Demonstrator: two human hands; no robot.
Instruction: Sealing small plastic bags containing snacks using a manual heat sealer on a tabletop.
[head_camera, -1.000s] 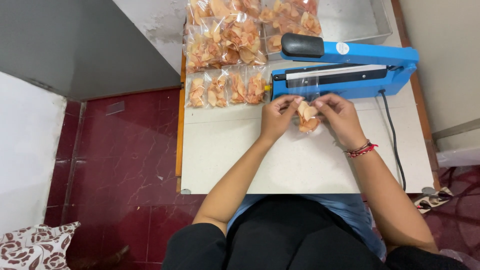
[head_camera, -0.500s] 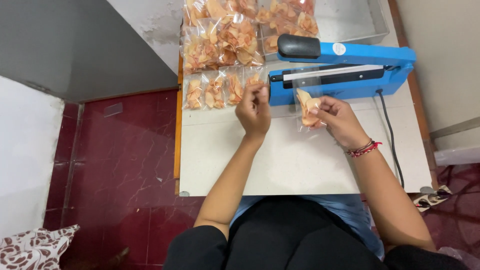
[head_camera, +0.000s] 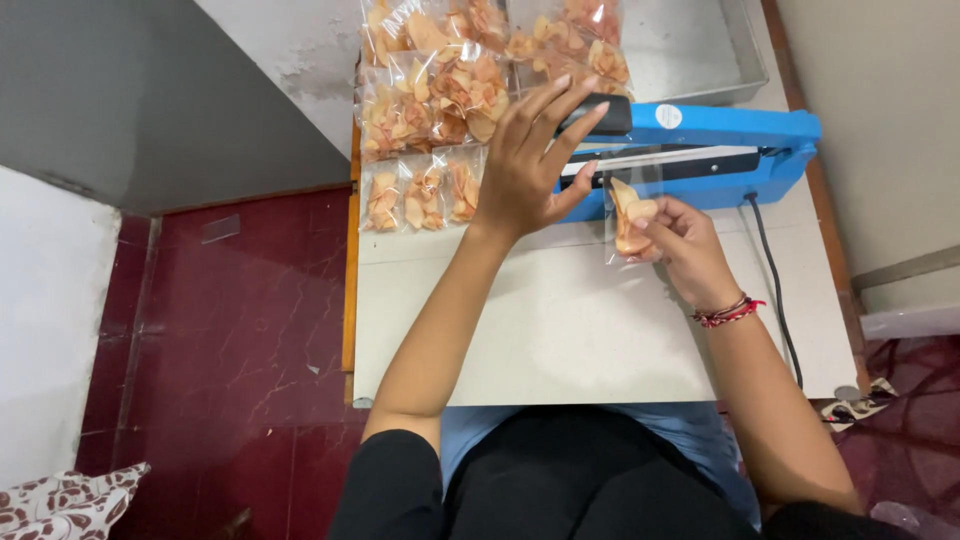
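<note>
A blue heat sealer (head_camera: 720, 150) with a black handle (head_camera: 600, 115) lies across the far side of the white table (head_camera: 560, 330). My right hand (head_camera: 685, 240) pinches a small clear bag of orange chips (head_camera: 630, 220), whose open top lies in the sealer's jaw. My left hand (head_camera: 530, 160) hovers with fingers spread just over the black handle, fingertips at its near end. I cannot tell whether they touch it.
Several sealed bags of chips (head_camera: 430, 110) are stacked at the table's far left, with a row of small ones (head_camera: 420, 195) in front. A metal tray (head_camera: 700, 50) sits behind the sealer. A black cord (head_camera: 770, 280) runs down the table's right side. Red floor tiles (head_camera: 230, 330) lie to the left.
My left hand let go of the bag and rose up and away to the sealer's handle. My right hand slid the bag's top into the jaw.
</note>
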